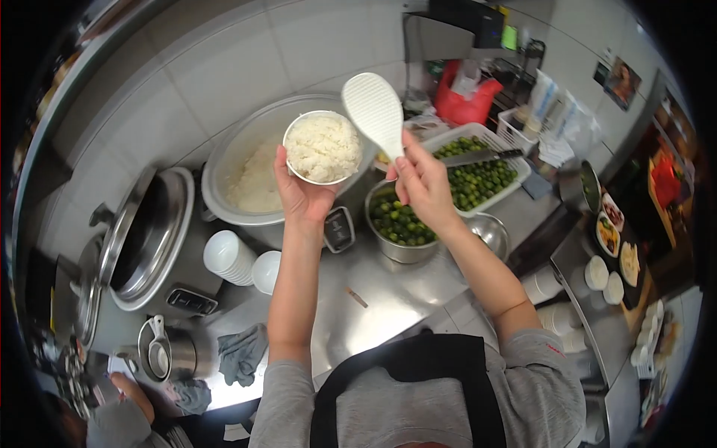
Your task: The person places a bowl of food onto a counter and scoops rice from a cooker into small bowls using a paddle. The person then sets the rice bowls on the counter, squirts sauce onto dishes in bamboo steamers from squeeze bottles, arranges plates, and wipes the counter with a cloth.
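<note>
Losing a co-worker's sleeve [119, 425] into the dark border at eight o'clock. Hiding part of a wide pot [231, 155] at ten o'clock, and some of its loose rice [255, 179], behind the left hand [305, 198] and a white bowl [323, 181]. Supporting that bowl, heaped with cooked rice [324, 145], at eleven o'clock: cupping it from below in the left palm, laying the thumb against its nine o'clock side, concealing the other fingers; not telling how far spread. Pointing a white paddle [373, 112] toward twelve o'clock, just beside the bowl; leaving any contact with the rim uncertain. Pinching its handle between thumb and forefinger of the right hand [424, 183] at two o'clock, curling the other fingers inward, covering the handle's end. Overlapping a steel pot [403, 251] of green fruit [399, 224] at three o'clock with that same hand. Resting a knife [478, 158] across a white tray [499, 196] of similar fruit at two o'clock, tip unclear. Blurring a red item [665, 181] near three o'clock.
</note>
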### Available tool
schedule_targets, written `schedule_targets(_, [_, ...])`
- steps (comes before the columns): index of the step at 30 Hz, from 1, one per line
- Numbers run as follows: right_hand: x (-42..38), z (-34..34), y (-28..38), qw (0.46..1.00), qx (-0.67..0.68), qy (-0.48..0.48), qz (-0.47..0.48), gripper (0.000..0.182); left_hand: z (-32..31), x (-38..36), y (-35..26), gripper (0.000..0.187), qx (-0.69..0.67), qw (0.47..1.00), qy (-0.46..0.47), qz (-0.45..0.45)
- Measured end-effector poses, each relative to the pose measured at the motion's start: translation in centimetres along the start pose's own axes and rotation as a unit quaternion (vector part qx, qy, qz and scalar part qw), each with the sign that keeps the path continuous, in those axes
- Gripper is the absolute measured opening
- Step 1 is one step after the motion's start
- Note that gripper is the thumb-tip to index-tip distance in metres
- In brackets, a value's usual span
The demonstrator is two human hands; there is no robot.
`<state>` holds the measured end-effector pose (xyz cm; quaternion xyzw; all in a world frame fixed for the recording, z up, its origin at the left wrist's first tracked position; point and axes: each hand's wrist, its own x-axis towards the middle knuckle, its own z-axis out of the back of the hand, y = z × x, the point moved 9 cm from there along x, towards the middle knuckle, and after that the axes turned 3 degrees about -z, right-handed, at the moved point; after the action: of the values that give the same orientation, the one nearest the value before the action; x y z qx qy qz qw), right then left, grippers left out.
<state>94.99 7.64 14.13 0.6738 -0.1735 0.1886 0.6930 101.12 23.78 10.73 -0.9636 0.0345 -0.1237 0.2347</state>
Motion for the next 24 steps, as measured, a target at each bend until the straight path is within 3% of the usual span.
schedule_targets(2, [-1.6,0.8,1.2,0.986,-0.152,0.018,0.071,0.047,-1.1,-0.3,2.5,0.071,0.008,1.0,0.021,0.022])
schedule_targets(3, [-1.8,2.1,1.5,0.984,-0.166,0.024,0.056,0.047,-1.5,-0.5,3.9,0.071,0.002,0.999,0.02,0.036])
schedule_targets(4, [-2.3,3.9,0.9,0.994,-0.081,0.052,-0.058,0.046,-2.0,-0.7,5.4,0.071,-0.005,0.999,0.019,0.048])
schedule_targets(6, [-3.4,9.0,0.6,0.993,0.092,-0.017,-0.069,0.044,-3.3,-1.6,8.6,0.07,-0.026,0.996,0.034,0.074])
schedule_targets(8, [-5.1,13.2,0.4,0.991,0.099,-0.074,-0.056,0.041,-5.2,-2.5,12.2,0.07,-0.052,0.993,0.051,0.096])
schedule_targets(10, [-7.6,16.1,-1.0,0.993,0.005,-0.058,-0.106,0.041,-7.1,-3.8,17.0,0.069,-0.067,0.983,0.049,0.166])
schedule_targets(11, [-8.9,17.8,-0.7,0.987,-0.12,-0.064,-0.087,0.041,-7.8,-4.4,19.5,0.068,-0.06,0.977,0.059,0.198])
schedule_targets(12, [-10.3,18.6,2.2,0.959,-0.264,-0.077,0.075,0.042,-8.8,-5.0,21.8,0.068,-0.065,0.974,0.063,0.209])
schedule_targets(14, [-13.4,19.8,4.1,0.886,-0.464,-0.007,0.021,0.041,-9.6,-6.3,26.6,0.067,-0.018,0.971,0.039,0.236])
schedule_targets(16, [-15.6,26.0,4.2,0.93,-0.354,-0.071,0.075,0.04,-10.4,-7.4,31.0,0.067,-0.045,0.958,0.048,0.279])
schedule_targets(17, [-16.9,30.1,3.4,0.96,-0.247,-0.118,-0.06,0.04,-11.1,-8.4,33.2,0.067,-0.034,0.947,0.069,0.313])
schedule_targets(18, [-17.8,33.0,3.9,0.96,-0.218,-0.149,-0.096,0.038,-11.8,-9.5,35.5,0.068,-0.025,0.933,0.09,0.349])
schedule_targets(20, [-20.3,37.3,0.8,0.962,-0.12,-0.082,-0.229,0.034,-13.1,-11.7,39.8,0.069,-0.036,0.902,0.118,0.413])
schedule_targets(21, [-21.6,37.6,0.1,0.961,-0.073,0.005,-0.266,0.032,-13.5,-13.2,42.1,0.067,-0.036,0.878,0.121,0.462])
schedule_targets(22, [-22.7,38.3,0.5,0.962,-0.07,0.026,-0.264,0.033,-14.1,-14.7,44.1,0.065,-0.036,0.851,0.126,0.508])
schedule_targets(24, [-24.4,40.4,3.6,0.959,-0.229,0.001,-0.169,0.035,-15.2,-16.3,47.0,0.067,-0.01,0.845,0.121,0.52])
